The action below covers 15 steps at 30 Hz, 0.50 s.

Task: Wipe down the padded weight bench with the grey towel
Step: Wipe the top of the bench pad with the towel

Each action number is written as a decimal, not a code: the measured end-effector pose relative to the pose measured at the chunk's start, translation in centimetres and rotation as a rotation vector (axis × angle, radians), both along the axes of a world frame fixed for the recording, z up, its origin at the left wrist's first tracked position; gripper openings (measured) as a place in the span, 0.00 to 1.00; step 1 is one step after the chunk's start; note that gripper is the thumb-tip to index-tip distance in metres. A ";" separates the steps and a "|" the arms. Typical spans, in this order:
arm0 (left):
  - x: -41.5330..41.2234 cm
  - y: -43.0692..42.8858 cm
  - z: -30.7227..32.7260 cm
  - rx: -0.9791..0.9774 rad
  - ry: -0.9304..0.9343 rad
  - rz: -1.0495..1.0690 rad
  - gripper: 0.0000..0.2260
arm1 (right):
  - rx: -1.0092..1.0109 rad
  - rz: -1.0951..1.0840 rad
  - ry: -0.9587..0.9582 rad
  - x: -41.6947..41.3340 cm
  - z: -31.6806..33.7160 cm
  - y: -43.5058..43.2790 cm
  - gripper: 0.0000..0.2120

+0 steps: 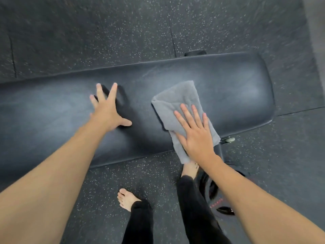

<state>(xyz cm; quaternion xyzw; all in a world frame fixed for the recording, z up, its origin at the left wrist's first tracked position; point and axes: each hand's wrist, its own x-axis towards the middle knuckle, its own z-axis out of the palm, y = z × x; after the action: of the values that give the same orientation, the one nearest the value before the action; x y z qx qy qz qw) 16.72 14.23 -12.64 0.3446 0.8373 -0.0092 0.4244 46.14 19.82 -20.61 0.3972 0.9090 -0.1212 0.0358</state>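
Observation:
The black padded weight bench runs across the view from left to right, its rounded end at the right. A folded grey towel lies on the pad near its front edge, one corner hanging over. My right hand lies flat on the towel's near half with fingers stretched, pressing it onto the pad. My left hand rests on the bare pad to the left of the towel, fingers spread, holding nothing.
Dark speckled rubber floor surrounds the bench. My bare feet and black trouser legs stand at the bench's front edge. A black weight plate with red lettering lies on the floor by my right leg. A bench foot shows under the right end.

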 end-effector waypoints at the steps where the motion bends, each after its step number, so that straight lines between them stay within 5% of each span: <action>1: 1.6 1.9 0.0 -0.002 -0.027 -0.018 0.62 | -0.009 -0.047 -0.013 1.6 0.2 1.2 0.30; 6: 7.2 7.2 -1.9 -0.211 0.005 -0.060 0.78 | -0.088 -0.149 0.008 2.9 0.9 3.0 0.32; 15: 7.5 7.4 -3.3 -0.247 0.039 -0.034 0.81 | -0.013 -0.244 0.065 -9.0 -0.1 8.6 0.31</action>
<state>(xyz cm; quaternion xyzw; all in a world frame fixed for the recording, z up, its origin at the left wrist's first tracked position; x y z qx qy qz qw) 24.21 21.64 -15.92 0.3036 0.8318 -0.1264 0.4472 37.14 28.44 -20.72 0.5004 0.8538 -0.1432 -0.0060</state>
